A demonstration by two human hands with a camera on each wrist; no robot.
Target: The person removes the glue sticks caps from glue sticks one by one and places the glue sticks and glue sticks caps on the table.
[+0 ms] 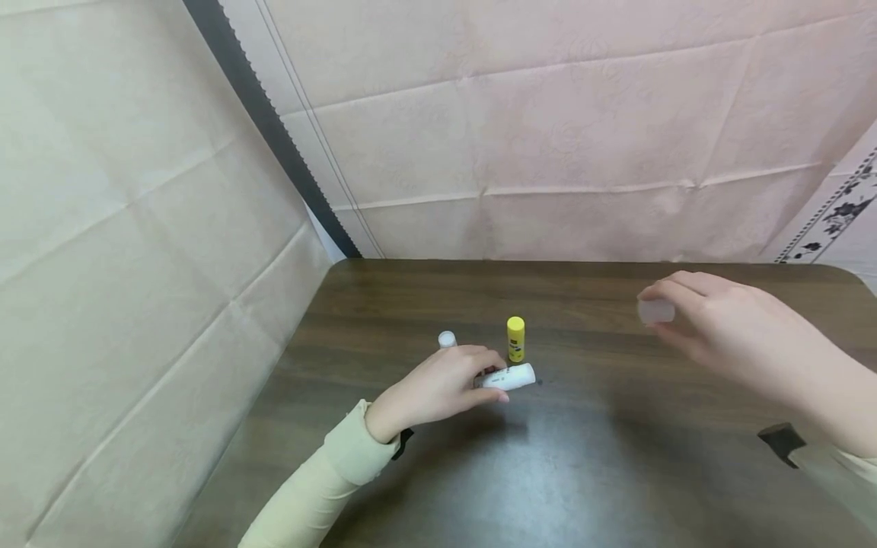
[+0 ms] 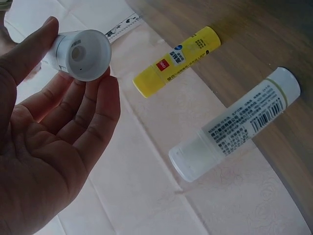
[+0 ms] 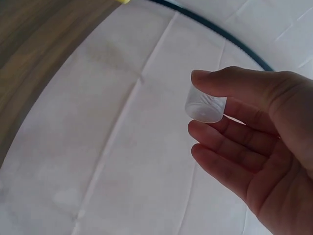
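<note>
My left hand (image 1: 441, 388) grips a white glue stick (image 1: 515, 377) between thumb and fingers, tilted just above the table. In the left wrist view its round, hollowed end (image 2: 89, 55) faces the camera. Out to the right, my right hand (image 1: 733, 323) pinches a small translucent cap (image 3: 205, 107), ribbed along its side, between thumb and fingers. A yellow glue stick (image 1: 516, 340) stands upright just beyond the left hand. Partly hidden behind that hand is another white glue stick (image 1: 447, 339); its printed label and barcode (image 2: 266, 116) show in the left wrist view.
The dark wood-grain table (image 1: 582, 457) reaches back to a pale cloth wall (image 1: 548, 152). A second pale cloth (image 1: 171, 228) hangs along the left side. A black strap piece (image 1: 782, 443) sits by the right wrist.
</note>
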